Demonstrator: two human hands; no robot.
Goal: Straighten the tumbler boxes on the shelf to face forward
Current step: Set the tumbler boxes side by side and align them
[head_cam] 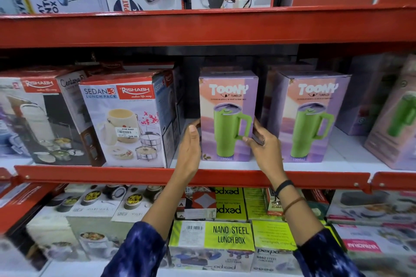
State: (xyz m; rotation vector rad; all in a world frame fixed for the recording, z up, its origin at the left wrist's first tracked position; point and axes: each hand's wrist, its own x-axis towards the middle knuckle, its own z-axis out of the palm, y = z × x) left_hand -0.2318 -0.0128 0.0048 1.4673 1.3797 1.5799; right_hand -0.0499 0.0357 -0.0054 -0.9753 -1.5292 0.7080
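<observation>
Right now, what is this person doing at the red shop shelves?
A person is tidying a red metal shelf of boxed goods. The left hand and the right hand press on either side of a purple Toony tumbler box picturing a green mug, which stands upright and faces forward. A second matching purple tumbler box beside it is turned slightly, and a third one at the far right is clearly angled.

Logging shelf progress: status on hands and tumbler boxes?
Left hand and right hand grip middle Toony box, facing forward. Far-right tumbler box angled. Nothing blocking.
</observation>
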